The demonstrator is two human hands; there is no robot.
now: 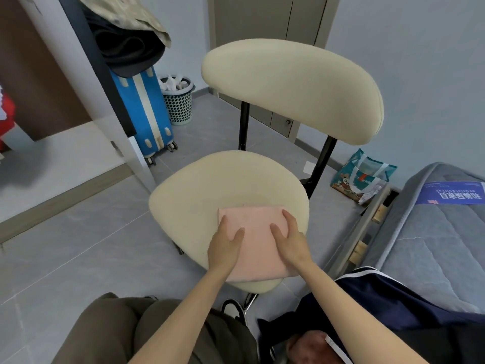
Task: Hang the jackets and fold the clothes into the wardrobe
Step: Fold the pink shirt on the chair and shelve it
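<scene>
A folded pink garment lies on the front right of a cream chair seat. My left hand rests flat on its left part, fingers straight. My right hand presses flat on its right part, fingers pointing away from me. A dark navy garment with white stripes lies at the lower right beside the mattress. Dark clothes and a patterned beige cloth are piled on the blue suitcase at the upper left.
The chair's cream backrest stands behind the seat. A blue suitcase and a mesh bin stand at the left rear. A grey mattress is on the right, a printed bag beside it. Grey cabinet doors are behind.
</scene>
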